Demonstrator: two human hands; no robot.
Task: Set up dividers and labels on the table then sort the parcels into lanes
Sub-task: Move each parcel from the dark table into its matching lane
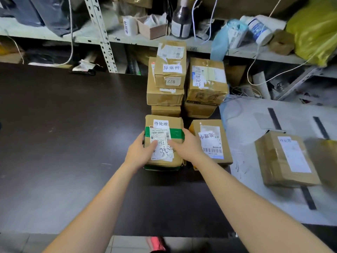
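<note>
A cardboard parcel with a green tape band (pixel 165 123) and a white paper label lies on the dark table (pixel 63 134). My left hand (pixel 139 152) grips its left side and my right hand (pixel 185 146) grips its right side, thumbs on top. Behind it rises a stack of labelled parcels (pixel 169 73). A second stack (pixel 207 83) stands to the right of that. Another labelled parcel (pixel 211 141) lies just right of the held one. A further labelled parcel (pixel 284 159) sits on a white sheet (pixel 255 203) at the right, where black tape strips (pixel 273 118) run as lines.
A metal shelf (pixel 54 36) runs along the back with a dark bottle (pixel 181 21), a small open box (pixel 152 27), a white tub (pixel 259 30), cables and a yellow bag (pixel 313 28). The table's front edge lies near the bottom.
</note>
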